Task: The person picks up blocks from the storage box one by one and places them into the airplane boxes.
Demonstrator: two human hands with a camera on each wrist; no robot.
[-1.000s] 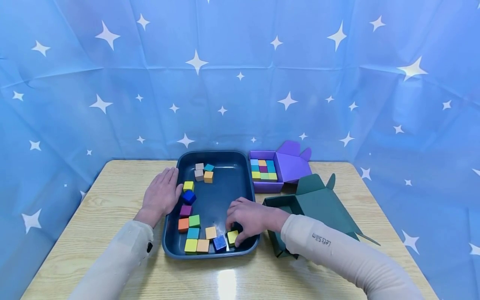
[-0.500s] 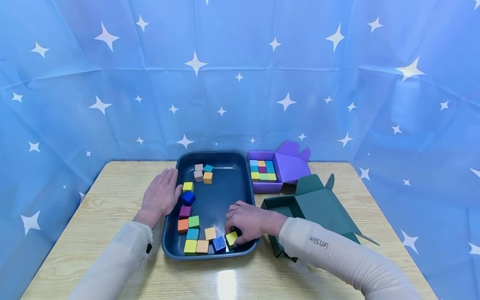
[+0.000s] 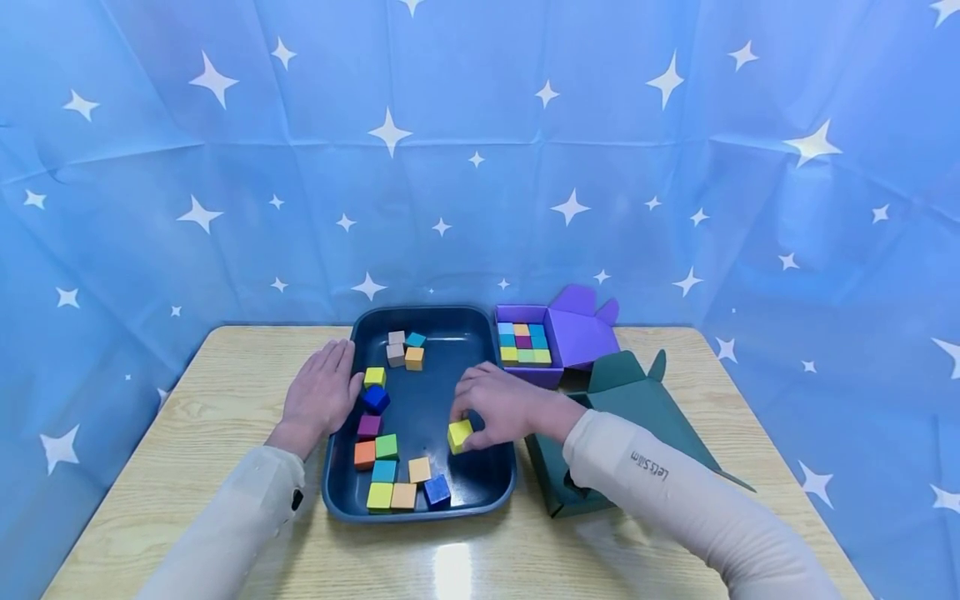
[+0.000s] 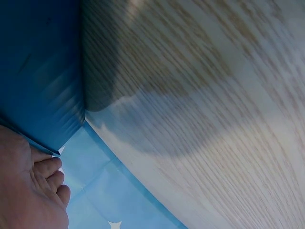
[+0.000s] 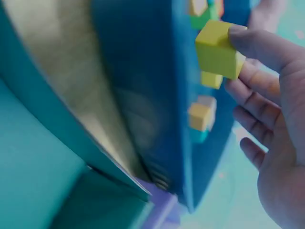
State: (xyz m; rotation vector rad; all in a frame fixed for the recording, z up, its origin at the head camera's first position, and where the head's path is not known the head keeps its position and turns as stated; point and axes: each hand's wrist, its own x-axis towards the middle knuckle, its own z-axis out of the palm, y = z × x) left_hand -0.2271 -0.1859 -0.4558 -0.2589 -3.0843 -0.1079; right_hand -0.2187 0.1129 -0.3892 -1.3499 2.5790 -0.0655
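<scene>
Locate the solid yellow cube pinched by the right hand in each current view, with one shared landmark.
Head: yellow cube below centre, slightly left, in the right hand's grip.
Left wrist: not in it.
Right wrist: above and right of centre.
Shared landmark: dark-blue rounded-rectangular tray.

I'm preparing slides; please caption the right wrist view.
Right hand pinching a yellow cube, with other cubes in the blue tray.
</scene>
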